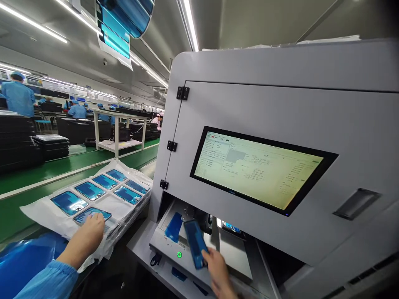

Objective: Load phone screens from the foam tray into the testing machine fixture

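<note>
In the head view, the left hand (89, 230) rests flat, fingers spread, on the near edge of a stack of white sheets (93, 195). The top sheet carries two rows of blue film pieces (90, 190), and the fingertips touch the nearest one. The stack lies on a table at the person's left, beside a green conveyor belt (62, 168).

The right hand (218, 270) pinches a dark, blue-edged phone-shaped panel (195, 243) by its lower end, holding it tilted just above the white loading tray (232, 253) in the open mouth of a grey machine (280, 83). In that tray lies another blue film piece (173, 227), to the left of the held panel, with a small green-lit button (179, 254) below it. A further blue part (232, 227) sits deeper in the opening, mostly hidden by the machine's housing.

A slanted screen (258, 170) on the machine's front shows pale text too small to read. Blue film strips (121, 25) hang from above, cut off by the top edge. A blue glossy mass (28, 259) at the lower left is cut off and hard to identify. The right wrist runs out of the bottom edge. Far back, people in blue coats (18, 97) work among stacks of black trays (18, 141).
</note>
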Demonstrator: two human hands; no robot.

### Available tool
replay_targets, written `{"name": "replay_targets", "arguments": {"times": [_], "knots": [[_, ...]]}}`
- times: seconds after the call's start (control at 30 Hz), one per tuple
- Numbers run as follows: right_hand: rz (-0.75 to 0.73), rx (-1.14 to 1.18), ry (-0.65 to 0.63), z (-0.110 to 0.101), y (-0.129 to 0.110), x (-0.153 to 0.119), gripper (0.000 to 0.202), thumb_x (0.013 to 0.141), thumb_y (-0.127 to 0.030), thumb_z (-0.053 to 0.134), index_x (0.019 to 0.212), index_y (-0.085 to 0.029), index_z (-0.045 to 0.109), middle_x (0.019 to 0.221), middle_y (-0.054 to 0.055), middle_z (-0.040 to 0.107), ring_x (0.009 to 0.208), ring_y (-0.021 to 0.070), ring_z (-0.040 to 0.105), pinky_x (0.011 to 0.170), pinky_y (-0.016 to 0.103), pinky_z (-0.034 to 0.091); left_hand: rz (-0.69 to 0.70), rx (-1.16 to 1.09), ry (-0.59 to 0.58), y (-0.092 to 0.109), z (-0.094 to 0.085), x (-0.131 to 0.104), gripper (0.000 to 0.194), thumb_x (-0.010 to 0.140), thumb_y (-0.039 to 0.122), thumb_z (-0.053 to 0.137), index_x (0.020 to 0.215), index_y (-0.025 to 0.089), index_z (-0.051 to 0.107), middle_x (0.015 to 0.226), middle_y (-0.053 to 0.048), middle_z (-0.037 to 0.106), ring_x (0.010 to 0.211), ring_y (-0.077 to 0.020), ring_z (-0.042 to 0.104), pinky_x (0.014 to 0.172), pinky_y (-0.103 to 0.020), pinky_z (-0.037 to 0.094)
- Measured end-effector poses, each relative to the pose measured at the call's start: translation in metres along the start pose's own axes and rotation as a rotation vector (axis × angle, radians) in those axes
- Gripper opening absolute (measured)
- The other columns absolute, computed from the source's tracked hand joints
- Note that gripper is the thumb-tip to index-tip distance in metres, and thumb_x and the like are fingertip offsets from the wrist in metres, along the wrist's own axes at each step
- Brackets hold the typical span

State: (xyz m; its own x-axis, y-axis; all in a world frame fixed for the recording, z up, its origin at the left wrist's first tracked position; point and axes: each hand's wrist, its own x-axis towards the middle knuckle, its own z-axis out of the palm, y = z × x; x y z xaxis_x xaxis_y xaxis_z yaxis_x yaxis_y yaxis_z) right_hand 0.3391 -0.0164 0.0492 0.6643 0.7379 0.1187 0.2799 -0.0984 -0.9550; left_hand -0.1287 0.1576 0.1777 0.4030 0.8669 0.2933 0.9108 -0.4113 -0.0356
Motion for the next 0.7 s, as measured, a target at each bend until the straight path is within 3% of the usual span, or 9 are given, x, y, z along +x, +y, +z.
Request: {"name": "replay_targets", "arguments": {"times": [0.07,0.13,0.23,0.3,0.37,0.47,0.57,0.7], "knots": [[-0.051,-0.031,-0.135,0.009,0.018,-0.030,0.053,0.081,-0.072,0.059,0.079,-0.020,0.072,0.074,0.007,0.073,0.079,0.0315,0.075,0.075,0.041,0.062,0.035,0.009,0.092,-0.001,0.006,-0.003,0.054,0.079,-0.002,0.044,0.122,-0.007,0.076,0.131,-0.035,0.071,0.131,-0.0437,0.068,0.122,-0.058,0.046],[-0.160,-0.127,-0.228,0.018,0.032,-0.048,0.044,0.087,-0.063,0.059,0.080,-0.022,0.072,0.078,0.009,0.074,0.080,0.0321,0.074,0.079,0.046,0.063,0.038,-0.031,0.203,0.007,0.010,-0.002,0.056,0.082,0.000,0.043,0.129,-0.009,0.072,0.137,-0.036,0.069,0.138,-0.0447,0.065,0.126,-0.059,0.044],[-0.423,-0.311,-0.323,0.028,0.041,-0.055,0.035,0.094,-0.038,0.055,0.113,-0.021,0.079,0.121,0.016,0.079,0.120,0.0370,0.074,0.109,0.055,0.060,0.038,-0.177,0.290,0.041,0.017,0.000,0.055,0.096,0.013,0.041,0.143,-0.004,0.065,0.148,-0.033,0.066,0.145,-0.0443,0.062,0.126,-0.060,0.048],[-0.547,-0.450,-0.423,0.032,0.041,-0.051,0.051,0.095,-0.024,0.051,0.141,-0.018,0.073,0.156,0.016,0.065,0.153,0.0364,0.054,0.129,0.055,0.046,0.121,-0.296,0.292,0.074,0.024,0.002,0.056,0.103,0.025,0.042,0.151,0.002,0.060,0.156,-0.029,0.063,0.148,-0.0424,0.060,0.125,-0.057,0.051],[-0.598,-0.591,-0.516,0.036,0.040,-0.045,0.057,0.096,-0.017,0.049,0.150,-0.013,0.068,0.169,0.016,0.051,0.164,0.0365,0.037,0.136,0.056,0.035,0.305,-0.374,0.268,0.110,0.035,0.006,0.056,0.106,0.030,0.044,0.155,0.007,0.059,0.161,-0.024,0.059,0.151,-0.0394,0.058,0.126,-0.053,0.051],[-0.652,-0.742,-0.583,0.046,0.040,-0.037,0.055,0.096,-0.017,0.054,0.149,-0.007,0.070,0.170,0.020,0.047,0.165,0.0405,0.033,0.138,0.060,0.031,0.575,-0.409,0.222,0.159,0.053,0.018,0.053,0.109,0.026,0.045,0.157,0.010,0.059,0.164,-0.021,0.057,0.154,-0.0367,0.053,0.127,-0.049,0.051],[-0.633,-0.821,-0.595,0.058,0.041,-0.030,0.057,0.099,-0.021,0.055,0.151,-0.003,0.066,0.169,0.024,0.047,0.165,0.0410,0.035,0.138,0.060,0.030,0.755,-0.444,0.203,0.197,0.072,0.041,0.054,0.107,0.017,0.048,0.160,0.015,0.057,0.165,-0.018,0.056,0.157,-0.0353,0.050,0.127,-0.051,0.051],[-0.634,-0.792,-0.609,0.057,0.049,-0.016,0.061,0.095,-0.022,0.060,0.154,-0.008,0.064,0.164,0.023,0.055,0.163,0.0393,0.039,0.138,0.062,0.025,0.954,-0.477,0.190,0.239,0.096,0.082,0.061,0.103,0.011,0.054,0.163,0.018,0.052,0.167,-0.018,0.053,0.158,-0.0353,0.048,0.125,-0.055,0.052]]}}
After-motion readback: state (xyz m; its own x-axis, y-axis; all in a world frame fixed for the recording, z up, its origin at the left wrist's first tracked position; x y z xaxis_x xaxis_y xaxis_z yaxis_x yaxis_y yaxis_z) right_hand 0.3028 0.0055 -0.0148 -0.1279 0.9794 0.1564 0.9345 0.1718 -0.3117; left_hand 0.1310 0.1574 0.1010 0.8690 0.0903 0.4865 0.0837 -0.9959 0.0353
